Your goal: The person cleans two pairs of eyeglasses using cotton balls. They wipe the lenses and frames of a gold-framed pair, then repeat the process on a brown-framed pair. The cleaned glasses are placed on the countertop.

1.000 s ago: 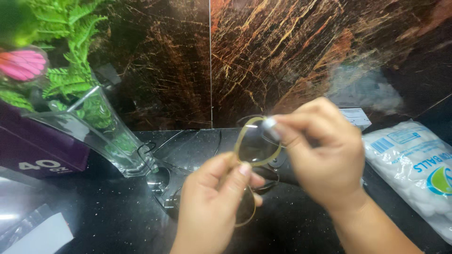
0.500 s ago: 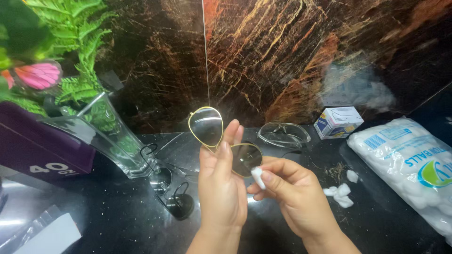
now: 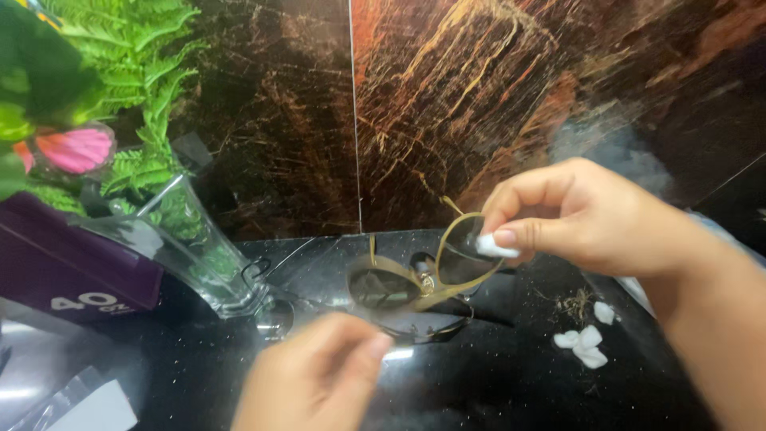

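While the right hand pinches a small white cotton piece against one lens of gold-rimmed sunglasses, the glasses sit raised just above a black counter. Blurred and low in view, the left hand curls loosely just below the glasses; whether it touches them cannot be told. Used cotton bits lie to the right, and a glass vase with ferns stands left.

vase: clear glass vase, left of centre, with green fern and pink flower
box: purple box, far left
scraps: white cotton bits on black worktop, lower right
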